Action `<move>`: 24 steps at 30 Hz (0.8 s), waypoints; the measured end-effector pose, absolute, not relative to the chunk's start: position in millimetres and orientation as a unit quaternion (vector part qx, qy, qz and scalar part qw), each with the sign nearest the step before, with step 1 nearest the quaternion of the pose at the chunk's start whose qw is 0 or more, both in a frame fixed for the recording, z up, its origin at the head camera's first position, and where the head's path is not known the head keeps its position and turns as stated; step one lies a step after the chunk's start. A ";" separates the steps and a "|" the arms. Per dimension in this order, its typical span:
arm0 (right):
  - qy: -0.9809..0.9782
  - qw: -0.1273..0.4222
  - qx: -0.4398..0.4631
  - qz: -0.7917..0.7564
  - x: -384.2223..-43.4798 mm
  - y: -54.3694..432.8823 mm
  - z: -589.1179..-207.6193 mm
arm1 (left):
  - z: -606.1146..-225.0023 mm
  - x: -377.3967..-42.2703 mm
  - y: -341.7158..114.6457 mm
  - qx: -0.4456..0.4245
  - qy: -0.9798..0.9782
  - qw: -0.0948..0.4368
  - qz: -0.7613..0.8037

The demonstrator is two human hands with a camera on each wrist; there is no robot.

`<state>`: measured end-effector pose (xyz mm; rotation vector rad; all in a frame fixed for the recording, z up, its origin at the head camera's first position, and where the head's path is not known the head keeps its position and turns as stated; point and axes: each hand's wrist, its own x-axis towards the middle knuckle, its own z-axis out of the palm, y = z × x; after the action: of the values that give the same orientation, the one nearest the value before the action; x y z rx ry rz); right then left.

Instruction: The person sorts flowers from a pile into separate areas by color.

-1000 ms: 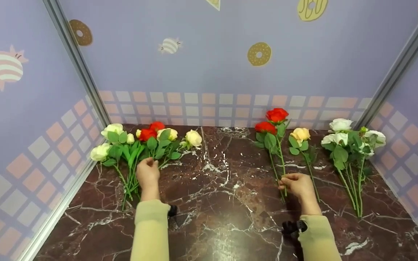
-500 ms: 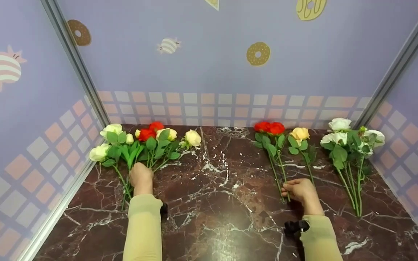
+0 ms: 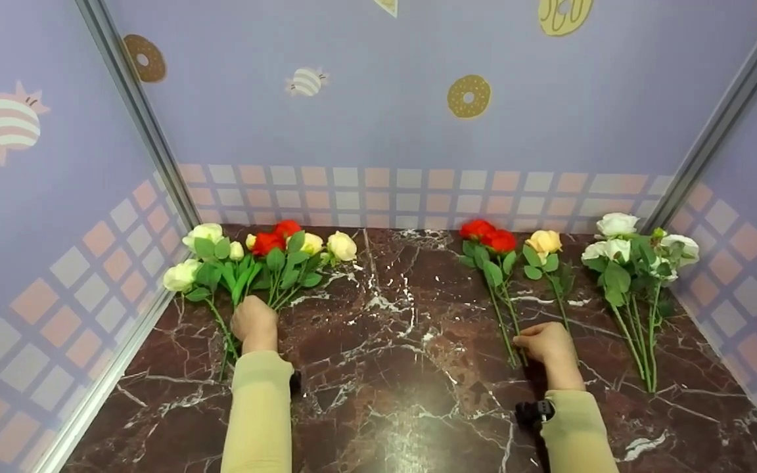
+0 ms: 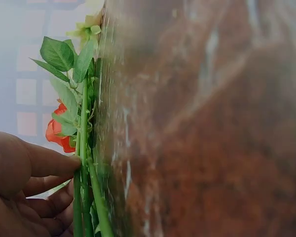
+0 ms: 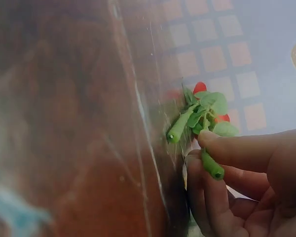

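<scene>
At the left, my left hand (image 3: 255, 323) holds green rose stems (image 4: 84, 173) low over the table, its thumb and fingers on them in the left wrist view. Above it lie red roses (image 3: 269, 244), a pale yellow rose (image 3: 342, 246) and larger cream-green roses (image 3: 181, 275). On the right side, my right hand (image 3: 547, 343) pinches the stem of a red rose (image 3: 500, 241) close to its cut end (image 5: 213, 165). A second red rose (image 3: 476, 229) lies beside it, its stem end (image 5: 176, 131) apart from the fingers.
A peach rose (image 3: 544, 244) lies just right of the red pair. White roses (image 3: 616, 225) with long stems lie farther right. The dark marbled table (image 3: 405, 381) is bounded by a tiled-pattern back wall (image 3: 378, 131) and side walls.
My left hand has shifted left and down, and the pale yellow roses have moved slightly left. My right hand has come down, lowering the red rose head beside the other.
</scene>
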<state>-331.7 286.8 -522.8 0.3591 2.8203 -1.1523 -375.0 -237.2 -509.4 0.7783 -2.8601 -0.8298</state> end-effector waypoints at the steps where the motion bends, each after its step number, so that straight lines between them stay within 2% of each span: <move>1: 0.922 0.034 0.117 -0.367 -331.5 286.5 -523.2 | -509.3 -374.3 -237.2 0.253 -0.929 0.034 -0.269; 7: 0.920 0.027 0.122 -0.370 -332.0 284.5 -523.7 | -504.3 -372.5 -235.4 0.266 -0.917 0.048 -0.292; 14: 0.921 0.022 0.117 -0.371 -333.5 284.1 -526.7 | -494.6 -374.8 -236.9 0.267 -0.897 -0.007 -0.352; 24: 0.925 0.033 0.113 -0.360 -332.8 283.8 -524.9 | -497.3 -377.4 -234.1 0.243 -0.691 -0.073 -0.677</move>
<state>-332.8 283.8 -524.9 0.3491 2.8481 -1.1086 -377.4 -234.1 -497.3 0.8027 -2.2774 -2.2316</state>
